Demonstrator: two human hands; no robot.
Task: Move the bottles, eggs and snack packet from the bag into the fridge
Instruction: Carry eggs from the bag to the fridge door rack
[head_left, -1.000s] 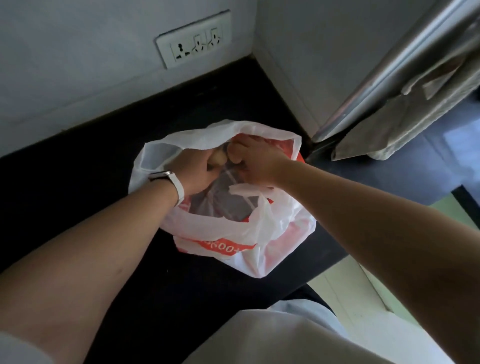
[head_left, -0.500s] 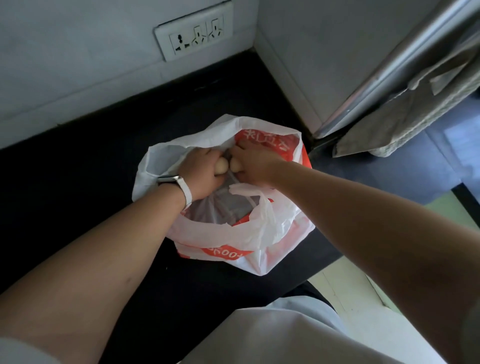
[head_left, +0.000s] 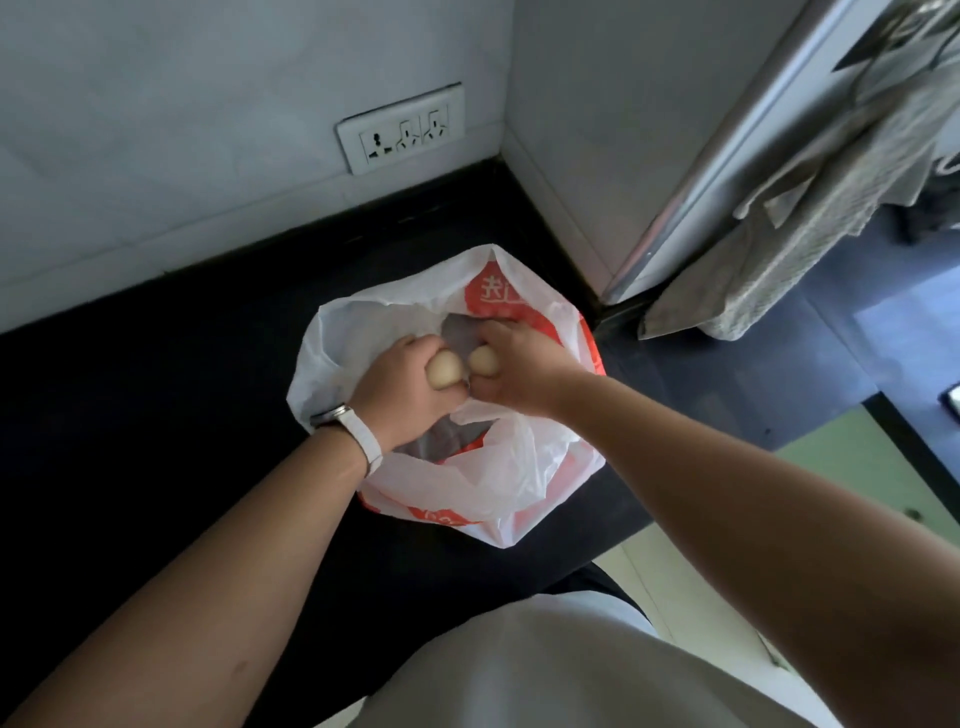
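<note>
A white plastic bag (head_left: 483, 483) with red print sits open on the black counter (head_left: 156, 395). Both my hands are over its mouth. My left hand (head_left: 400, 384), with a white watch on the wrist, grips a pale egg (head_left: 444, 368). My right hand (head_left: 519, 369) grips a second pale egg (head_left: 483, 359). The two eggs are side by side, almost touching. What else lies inside the bag is dark and hidden under my hands. The fridge (head_left: 691, 156), with its shiny edge, stands at the right.
A wall socket plate (head_left: 400, 130) is on the back wall above the counter. A grey cloth (head_left: 810, 218) hangs on the fridge side. The counter's front edge runs near my body, with pale floor (head_left: 857, 467) to the right.
Both hands have come up out of the bag with the eggs, which now show more fully. The bag's mouth has spread wider.
</note>
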